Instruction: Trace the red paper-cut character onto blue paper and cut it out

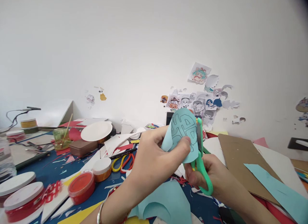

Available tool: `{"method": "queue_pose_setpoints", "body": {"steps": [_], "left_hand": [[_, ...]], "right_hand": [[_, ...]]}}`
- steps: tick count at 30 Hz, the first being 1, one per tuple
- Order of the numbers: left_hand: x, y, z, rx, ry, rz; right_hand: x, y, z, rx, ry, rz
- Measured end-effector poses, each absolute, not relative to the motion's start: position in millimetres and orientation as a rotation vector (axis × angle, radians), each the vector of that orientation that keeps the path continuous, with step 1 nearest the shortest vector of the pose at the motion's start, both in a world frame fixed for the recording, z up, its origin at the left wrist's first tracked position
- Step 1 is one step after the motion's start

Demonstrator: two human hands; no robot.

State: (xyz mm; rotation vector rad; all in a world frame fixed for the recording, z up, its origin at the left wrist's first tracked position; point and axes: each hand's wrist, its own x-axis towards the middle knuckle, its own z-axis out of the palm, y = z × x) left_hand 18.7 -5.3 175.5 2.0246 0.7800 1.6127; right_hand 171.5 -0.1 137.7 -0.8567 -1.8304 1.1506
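My left hand (154, 156) pinches a light blue paper cutout (183, 134) with a drawn line pattern, held up over the table. My right hand (216, 179) grips green-handled scissors (201, 159), fingers through the loops, the blades pointing up against the right edge of the cutout. A silver bracelet (102, 208) sits on my left wrist. More light blue paper (166, 201) lies below my hands.
Red paint jars (81, 187) and white-lidded jars (21, 198) stand at the left front. Yellow and red scissors (122, 161), a white plate (96, 131), brown cardboard (240, 159) and a blue paper strip (276, 188) clutter the blue table. Stickers (197, 102) cover the white wall.
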Motion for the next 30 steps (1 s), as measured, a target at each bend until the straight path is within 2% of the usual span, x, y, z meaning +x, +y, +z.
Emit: {"method": "queue_pose_setpoints", "body": {"steps": [8, 14, 21, 30], "left_hand": [[17.7, -4.9, 173.5, 1.987, 0.769, 1.612], [16.2, -4.3, 175.9, 2.05, 0.727, 1.766], [14.3, -4.0, 175.1, 2.218, 0.792, 1.804], [16.7, -4.2, 172.0, 2.238, 0.777, 1.835]], "right_hand": [[172.4, 1.5, 138.3, -0.843, -1.848, 1.126], [172.3, 0.4, 139.2, -0.912, -1.84, 1.123], [170.9, -5.9, 143.0, -0.884, -1.779, 1.27], [172.4, -2.9, 140.3, -0.776, -1.833, 1.193]]}}
